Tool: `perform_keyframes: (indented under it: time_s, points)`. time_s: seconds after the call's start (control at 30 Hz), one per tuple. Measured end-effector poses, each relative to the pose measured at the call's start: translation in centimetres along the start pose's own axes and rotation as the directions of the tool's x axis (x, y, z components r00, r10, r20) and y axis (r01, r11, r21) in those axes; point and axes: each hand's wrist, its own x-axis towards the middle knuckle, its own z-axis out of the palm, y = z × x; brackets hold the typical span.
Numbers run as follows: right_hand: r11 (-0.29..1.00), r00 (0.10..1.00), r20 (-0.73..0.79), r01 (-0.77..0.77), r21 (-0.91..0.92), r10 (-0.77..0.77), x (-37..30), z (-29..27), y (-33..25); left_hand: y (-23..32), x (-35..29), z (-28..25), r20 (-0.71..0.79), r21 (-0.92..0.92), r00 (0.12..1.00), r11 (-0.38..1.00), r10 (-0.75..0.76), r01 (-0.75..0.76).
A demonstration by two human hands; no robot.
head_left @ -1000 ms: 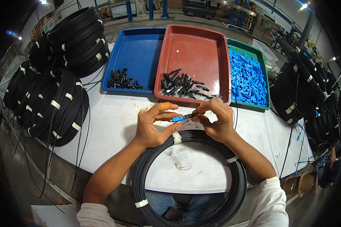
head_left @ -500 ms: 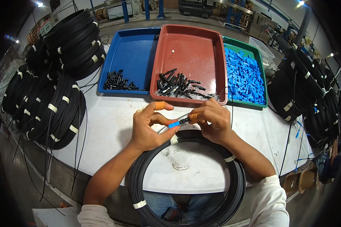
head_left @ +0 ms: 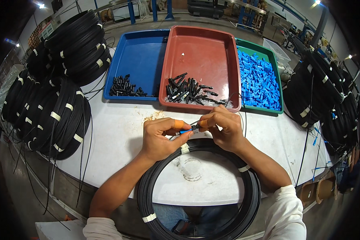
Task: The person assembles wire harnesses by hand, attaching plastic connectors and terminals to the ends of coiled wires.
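A small blue plastic connector piece is pinched between the thumb and fingers of my left hand. Its end meets a small black connector, which my right hand grips between thumb and forefinger. Whether the two pieces are joined is too small to tell. Orange tape wraps a finger on each hand. Below both hands a coil of black cable, bound with white tape, rests on the table's near edge and hangs over my lap. Thin black cable runs by my fingers.
Beyond my hands stand a blue tray and a red tray, both with black connector parts, and a green tray of blue pieces. Stacked cable coils flank the white table on the left, more coils on the right.
My left forefinger has come down onto the blue connector piece, which now shows less between my fingers and sits closer against the black connector. My right hand has barely moved.
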Motion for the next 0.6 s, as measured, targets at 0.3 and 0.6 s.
perform_keyframes:
  time_s: [0.3, 0.6]
  points:
    - [0.959, 0.969, -0.044, 0.233, -0.164, -0.243, 0.7, -0.3, -0.7, -0.1, 0.1, -0.3, 0.138, -0.412, 0.954, 0.861, -0.266, 0.300]
    - [0.985, 0.976, 0.146, -0.152, -0.077, 0.162, -0.1, -0.5, -1.4, 0.2, 0.1, -0.3, 0.059, 0.078, 0.993, 0.991, 0.105, -0.110]
